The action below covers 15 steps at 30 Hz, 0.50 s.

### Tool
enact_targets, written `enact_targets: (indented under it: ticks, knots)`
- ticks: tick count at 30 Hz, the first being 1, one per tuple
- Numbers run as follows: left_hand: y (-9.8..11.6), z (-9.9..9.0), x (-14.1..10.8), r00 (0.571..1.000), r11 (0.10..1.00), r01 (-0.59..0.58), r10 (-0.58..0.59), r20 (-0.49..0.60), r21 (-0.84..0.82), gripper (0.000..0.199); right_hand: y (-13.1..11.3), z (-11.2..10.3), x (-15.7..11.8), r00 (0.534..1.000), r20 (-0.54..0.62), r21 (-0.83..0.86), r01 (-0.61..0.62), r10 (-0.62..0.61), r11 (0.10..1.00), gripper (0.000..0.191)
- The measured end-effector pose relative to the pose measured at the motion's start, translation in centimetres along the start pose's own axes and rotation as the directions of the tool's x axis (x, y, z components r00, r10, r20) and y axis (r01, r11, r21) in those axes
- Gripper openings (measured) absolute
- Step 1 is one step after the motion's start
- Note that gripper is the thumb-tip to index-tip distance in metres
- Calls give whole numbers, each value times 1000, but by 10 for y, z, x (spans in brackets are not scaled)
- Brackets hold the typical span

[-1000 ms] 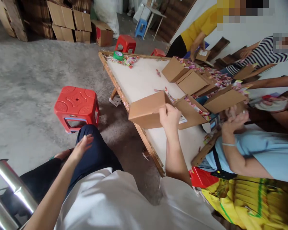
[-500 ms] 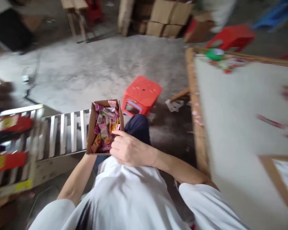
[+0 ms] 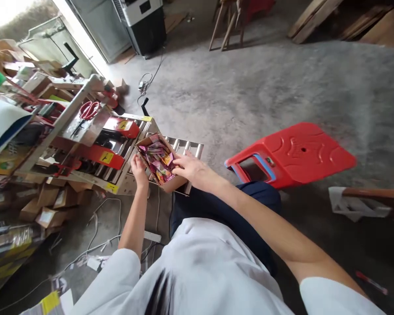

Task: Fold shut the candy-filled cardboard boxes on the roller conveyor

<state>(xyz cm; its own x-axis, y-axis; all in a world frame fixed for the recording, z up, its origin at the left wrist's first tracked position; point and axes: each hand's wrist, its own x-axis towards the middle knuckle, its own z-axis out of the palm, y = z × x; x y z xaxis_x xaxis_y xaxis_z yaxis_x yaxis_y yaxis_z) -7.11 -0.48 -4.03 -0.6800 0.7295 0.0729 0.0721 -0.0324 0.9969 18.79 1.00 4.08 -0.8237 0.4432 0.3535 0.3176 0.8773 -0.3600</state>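
An open cardboard box (image 3: 171,184) full of small pink, purple and orange packets (image 3: 158,158) is tilted over the end of the roller conveyor (image 3: 197,149). My left hand (image 3: 139,169) holds the box by its left side, fingers curled against the cardboard. At the box's right edge is my right hand (image 3: 189,168), its fingers bent over the rim and touching the box by the packets. Whether a packet is between those fingers is too small to tell.
To the left stands a taping machine (image 3: 98,156) with red parts and red-handled scissors (image 3: 89,110) on top. A red stool (image 3: 304,151) is at the right. Cables (image 3: 120,218) and a power strip (image 3: 152,236) lie on the floor at lower left.
The view has swung left, bringing the machine into sight and the white table out of it. The box is now at the conveyor beside the machine, turned and tilted, still with both hands at it.
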Motion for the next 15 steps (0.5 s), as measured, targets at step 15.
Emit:
enact_targets:
  ticks: [15]
  knots:
    - [64, -4, 49, 732, 920, -252, -23, 681, 301, 52, -9, 104, 46, 965, 84, 102, -255, 247, 961, 47]
